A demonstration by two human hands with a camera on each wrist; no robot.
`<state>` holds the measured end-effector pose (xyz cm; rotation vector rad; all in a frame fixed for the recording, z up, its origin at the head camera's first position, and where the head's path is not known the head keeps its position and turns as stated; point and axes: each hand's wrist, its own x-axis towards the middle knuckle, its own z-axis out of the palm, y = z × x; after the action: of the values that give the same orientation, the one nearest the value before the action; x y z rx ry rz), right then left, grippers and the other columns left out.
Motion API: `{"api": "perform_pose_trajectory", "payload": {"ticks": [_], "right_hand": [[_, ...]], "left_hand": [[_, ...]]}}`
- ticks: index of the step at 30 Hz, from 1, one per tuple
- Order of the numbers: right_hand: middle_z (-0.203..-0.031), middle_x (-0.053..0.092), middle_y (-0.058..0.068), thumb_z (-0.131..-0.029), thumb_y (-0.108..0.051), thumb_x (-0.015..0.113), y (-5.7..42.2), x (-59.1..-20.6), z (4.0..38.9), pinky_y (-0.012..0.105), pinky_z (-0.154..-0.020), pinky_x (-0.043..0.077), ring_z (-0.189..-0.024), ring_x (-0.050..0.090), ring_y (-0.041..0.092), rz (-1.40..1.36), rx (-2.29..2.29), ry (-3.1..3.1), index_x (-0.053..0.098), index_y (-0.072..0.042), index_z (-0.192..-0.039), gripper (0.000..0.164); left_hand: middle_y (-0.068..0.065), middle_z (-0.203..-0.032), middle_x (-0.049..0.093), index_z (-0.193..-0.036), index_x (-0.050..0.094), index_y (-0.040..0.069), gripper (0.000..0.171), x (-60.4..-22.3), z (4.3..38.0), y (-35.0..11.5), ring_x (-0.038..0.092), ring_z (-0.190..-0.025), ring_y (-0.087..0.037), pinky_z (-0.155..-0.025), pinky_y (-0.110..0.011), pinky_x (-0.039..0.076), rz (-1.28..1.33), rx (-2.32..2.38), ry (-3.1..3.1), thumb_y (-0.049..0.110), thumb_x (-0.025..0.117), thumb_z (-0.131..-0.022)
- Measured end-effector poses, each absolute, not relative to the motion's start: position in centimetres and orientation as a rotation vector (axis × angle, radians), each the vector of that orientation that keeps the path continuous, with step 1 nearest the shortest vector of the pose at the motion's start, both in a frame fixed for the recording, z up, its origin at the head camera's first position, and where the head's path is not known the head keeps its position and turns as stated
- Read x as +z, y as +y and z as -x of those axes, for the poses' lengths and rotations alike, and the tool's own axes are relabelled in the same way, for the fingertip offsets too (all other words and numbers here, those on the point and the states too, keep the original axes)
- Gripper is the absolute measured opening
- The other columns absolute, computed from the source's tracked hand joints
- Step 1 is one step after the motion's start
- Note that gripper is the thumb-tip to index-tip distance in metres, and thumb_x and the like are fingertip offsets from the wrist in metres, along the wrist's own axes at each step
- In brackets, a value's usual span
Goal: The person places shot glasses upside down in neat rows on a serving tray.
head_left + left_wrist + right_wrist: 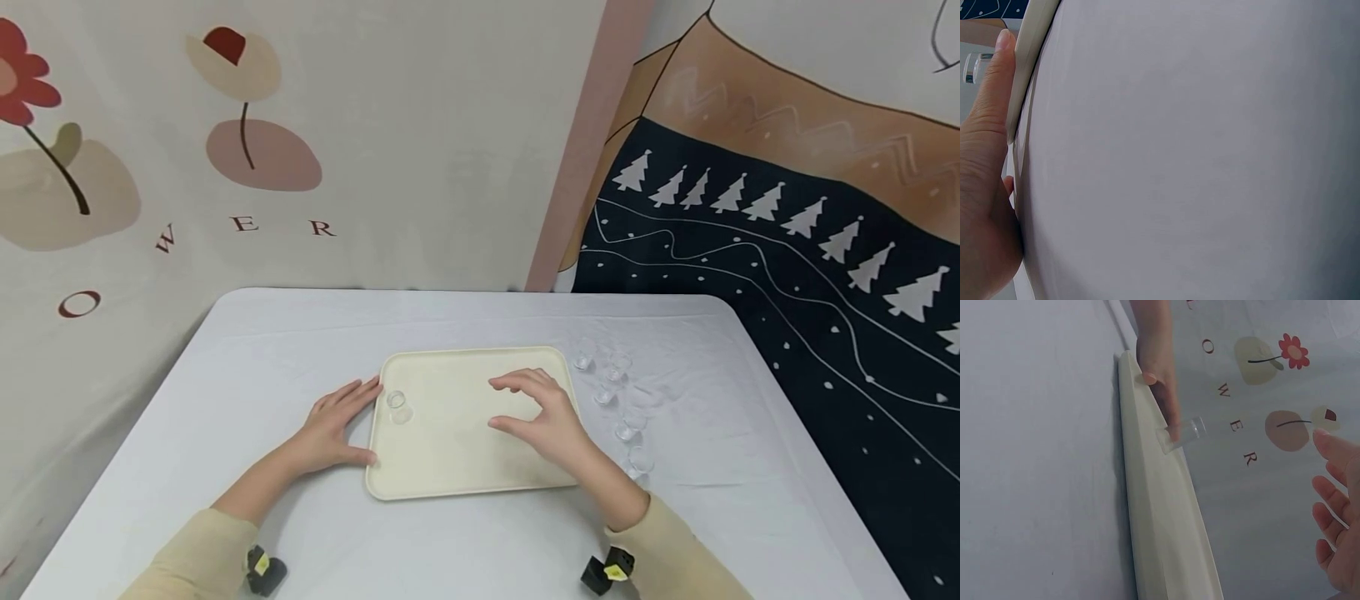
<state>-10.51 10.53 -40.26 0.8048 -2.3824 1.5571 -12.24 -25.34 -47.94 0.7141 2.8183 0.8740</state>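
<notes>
A cream rectangular tray lies on the white table, and one small clear cup stands near its left end. My left hand rests at the tray's left edge with its fingers spread. In the left wrist view its thumb lies along the tray rim. Above the tray's right half hovers my right hand, thumb and fingers parted around nothing. The right wrist view shows the same clear cup upright on the tray, well away from the right fingers.
Several clear cups stand in a loose group on the white tablecloth, right of the tray. Behind the table hang a flower-printed curtain and a dark cloth with white trees. A black device sits at each wrist.
</notes>
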Motion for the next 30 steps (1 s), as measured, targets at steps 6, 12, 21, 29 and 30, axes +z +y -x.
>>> {"api": "perform_pose_trajectory", "payload": {"ticks": [6, 12, 21, 29, 30], "right_hand": [[-0.111, 0.066, -0.001, -0.071, -0.007, 0.085, 13.2, -40.9, 9.7, 0.045, -0.088, 0.045, -0.101, 0.055, 0.02, -0.824, 1.526, -2.34, 0.068, -0.008, -0.113, 0.045], [-0.11, 0.065, 0.001, -0.068, -0.002, 0.085, 16.0, -40.6, 9.0, 0.026, -0.091, 0.042, -0.103, 0.055, 0.017, -0.809, 1.444, -2.322, 0.068, -0.006, -0.113, 0.048], [-0.112, 0.065, 0.008, -0.06, 0.005, 0.087, 20.2, -40.9, 7.6, 0.019, -0.096, 0.037, -0.111, 0.052, 0.016, -0.791, 1.339, -2.336, 0.067, -0.003, -0.113, 0.057], [-0.114, 0.064, 0.009, -0.06, 0.006, 0.087, 23.6, -41.2, 6.2, 0.017, -0.098, 0.036, -0.114, 0.05, 0.008, -0.737, 1.268, -2.388, 0.066, -0.004, -0.115, 0.059], [-0.114, 0.064, 0.009, -0.06, 0.005, 0.087, 24.0, -41.3, 6.2, 0.016, -0.098, 0.035, -0.115, 0.05, 0.007, -0.731, 1.261, -2.393, 0.066, -0.004, -0.115, 0.06]], "left_hand": [[-0.014, -0.155, 0.024, -0.149, 0.033, 0.005, 0.111, -47.9, 12.2, -25.3, 0.014, -0.14, -0.041, -0.105, -0.063, 0.008, -0.71, 0.874, 2.82, 0.056, 0.081, -0.063], [-0.015, -0.155, 0.024, -0.148, 0.033, 0.004, 0.111, -47.8, 12.1, -25.2, 0.014, -0.14, -0.041, -0.105, -0.063, 0.008, -0.707, 0.879, 2.818, 0.055, 0.081, -0.063], [-0.014, -0.156, 0.023, -0.149, 0.032, 0.005, 0.111, -47.8, 12.2, -25.2, 0.013, -0.14, -0.04, -0.106, -0.063, 0.007, -0.709, 0.871, 2.819, 0.057, 0.08, -0.063], [-0.014, -0.156, 0.024, -0.149, 0.032, 0.005, 0.112, -48.0, 12.3, -25.2, 0.014, -0.14, -0.04, -0.105, -0.063, 0.007, -0.707, 0.868, 2.827, 0.059, 0.08, -0.062], [-0.014, -0.155, 0.024, -0.149, 0.032, 0.005, 0.112, -48.0, 12.3, -25.2, 0.014, -0.14, -0.04, -0.105, -0.063, 0.008, -0.707, 0.868, 2.829, 0.059, 0.08, -0.062]]}}
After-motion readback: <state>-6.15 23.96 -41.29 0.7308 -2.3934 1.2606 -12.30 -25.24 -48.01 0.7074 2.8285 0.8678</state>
